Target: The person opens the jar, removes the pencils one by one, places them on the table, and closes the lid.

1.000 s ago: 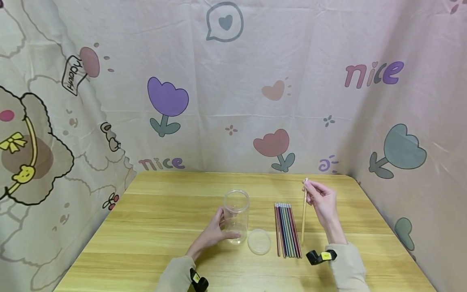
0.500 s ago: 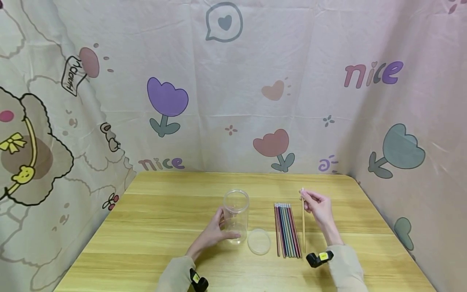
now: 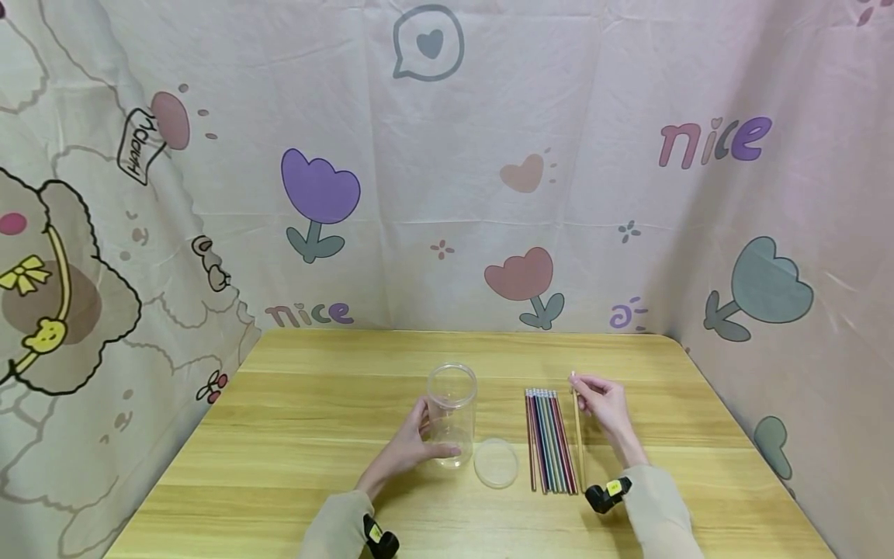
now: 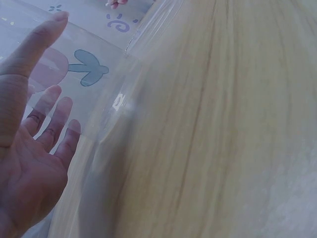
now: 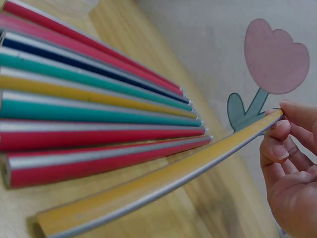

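My left hand (image 3: pixel 408 448) curls round the lower part of a clear plastic jar (image 3: pixel 452 404) that stands upright without a cover. Through its wall in the left wrist view, the thumb and fingertips (image 4: pixel 74 127) show on either side. Thumb and fingers of my right hand (image 3: pixel 606 405) pinch a yellow pencil (image 5: pixel 163 176) at its far end. The pencil slants down toward the table, just right of a row of several pencils (image 3: pixel 549 442) in red, blue, green and yellow. A round clear lid (image 3: pixel 496 463) lies flat between jar and row.
All of this is on a light wooden table (image 3: pixel 314 388). A patterned cloth (image 3: pixel 433 155) hangs behind the table and along its sides. Black wrist cameras (image 3: pixel 608 495) sit on both sleeves.
My right hand has come lower, nearer and slightly left with the yellow pencil, bringing it beside the row. The left hand and jar have stayed put.
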The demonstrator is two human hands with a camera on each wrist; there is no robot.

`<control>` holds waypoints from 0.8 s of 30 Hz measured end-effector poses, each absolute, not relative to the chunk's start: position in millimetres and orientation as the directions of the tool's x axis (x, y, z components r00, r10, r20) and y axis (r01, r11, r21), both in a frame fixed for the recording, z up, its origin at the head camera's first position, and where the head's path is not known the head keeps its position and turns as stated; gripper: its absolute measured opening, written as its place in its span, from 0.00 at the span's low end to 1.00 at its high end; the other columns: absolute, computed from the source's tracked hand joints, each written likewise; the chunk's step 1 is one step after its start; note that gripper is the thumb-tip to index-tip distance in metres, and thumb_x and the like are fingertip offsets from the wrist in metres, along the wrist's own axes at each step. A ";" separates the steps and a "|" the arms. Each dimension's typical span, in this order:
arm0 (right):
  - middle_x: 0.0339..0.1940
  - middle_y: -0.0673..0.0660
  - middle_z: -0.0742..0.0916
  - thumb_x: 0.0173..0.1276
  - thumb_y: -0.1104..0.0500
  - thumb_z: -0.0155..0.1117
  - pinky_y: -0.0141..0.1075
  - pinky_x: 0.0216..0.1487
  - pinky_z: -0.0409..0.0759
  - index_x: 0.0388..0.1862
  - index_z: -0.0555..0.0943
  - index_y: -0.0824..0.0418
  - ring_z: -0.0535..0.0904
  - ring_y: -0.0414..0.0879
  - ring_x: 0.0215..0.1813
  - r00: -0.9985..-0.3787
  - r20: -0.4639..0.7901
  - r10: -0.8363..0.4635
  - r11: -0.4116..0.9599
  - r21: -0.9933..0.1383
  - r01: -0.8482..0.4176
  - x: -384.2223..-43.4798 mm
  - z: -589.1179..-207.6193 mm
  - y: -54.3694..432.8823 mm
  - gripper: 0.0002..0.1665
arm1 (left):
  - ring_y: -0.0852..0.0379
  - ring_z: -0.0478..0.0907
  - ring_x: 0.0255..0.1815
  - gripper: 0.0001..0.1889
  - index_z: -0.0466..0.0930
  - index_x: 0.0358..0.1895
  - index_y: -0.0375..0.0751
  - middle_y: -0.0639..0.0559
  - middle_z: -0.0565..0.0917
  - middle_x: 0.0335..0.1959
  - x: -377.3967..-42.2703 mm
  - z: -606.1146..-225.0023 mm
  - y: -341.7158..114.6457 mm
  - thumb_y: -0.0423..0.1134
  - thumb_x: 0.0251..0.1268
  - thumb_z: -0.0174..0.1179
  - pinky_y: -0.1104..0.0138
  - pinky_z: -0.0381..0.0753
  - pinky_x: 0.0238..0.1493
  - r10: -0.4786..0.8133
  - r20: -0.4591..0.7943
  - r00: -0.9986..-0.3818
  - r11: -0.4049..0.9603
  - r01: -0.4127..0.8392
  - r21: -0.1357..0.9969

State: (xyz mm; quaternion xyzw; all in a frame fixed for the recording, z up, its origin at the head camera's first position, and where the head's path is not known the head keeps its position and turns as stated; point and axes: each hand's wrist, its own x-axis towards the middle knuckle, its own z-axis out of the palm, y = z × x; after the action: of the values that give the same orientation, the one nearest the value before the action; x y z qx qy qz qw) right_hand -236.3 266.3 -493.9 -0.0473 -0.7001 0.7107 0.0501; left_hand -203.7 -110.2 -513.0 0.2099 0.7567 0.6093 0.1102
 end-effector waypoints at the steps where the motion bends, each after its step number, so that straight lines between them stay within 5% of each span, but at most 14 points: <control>1: 0.23 0.49 0.86 0.70 0.61 0.67 0.24 0.17 0.71 0.39 0.89 0.53 0.74 0.35 0.19 -0.990 -0.006 0.141 -0.003 -1.000 0.006 -236.8 -495.0 266.0 0.05 | 0.31 0.65 0.75 0.46 0.57 0.72 0.45 0.37 0.66 0.74 -203.7 -512.9 -110.1 0.37 0.52 0.76 0.36 0.62 0.76 0.452 0.088 -0.887 0.169 0.183 0.969; 7: 0.23 0.51 0.86 0.73 0.64 0.62 0.24 0.17 0.72 0.56 0.79 0.79 0.74 0.35 0.19 -0.990 -0.044 0.135 0.091 -0.994 0.056 -241.9 -499.7 267.5 0.20 | 0.31 0.65 0.74 0.46 0.56 0.72 0.45 0.36 0.66 0.74 -203.5 -512.4 -110.0 0.38 0.53 0.76 0.36 0.62 0.76 0.455 0.089 -0.886 0.171 0.185 0.968; 24: 0.15 0.50 0.81 0.71 0.67 0.62 0.24 0.14 0.67 0.52 0.80 0.79 0.69 0.36 0.14 -0.996 -0.034 0.078 0.229 -0.972 0.051 -252.8 -516.6 266.5 0.17 | 0.31 0.65 0.75 0.47 0.55 0.74 0.44 0.37 0.66 0.75 -202.8 -511.7 -110.3 0.38 0.53 0.76 0.36 0.62 0.76 0.449 0.080 -0.890 0.184 0.180 0.966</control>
State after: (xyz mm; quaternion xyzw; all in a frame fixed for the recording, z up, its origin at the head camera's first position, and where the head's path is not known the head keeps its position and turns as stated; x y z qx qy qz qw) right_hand -252.8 266.5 -516.6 -0.0413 -0.7839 0.6194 0.0111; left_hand -202.8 -110.3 -511.7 0.2065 0.7614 0.6044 0.1112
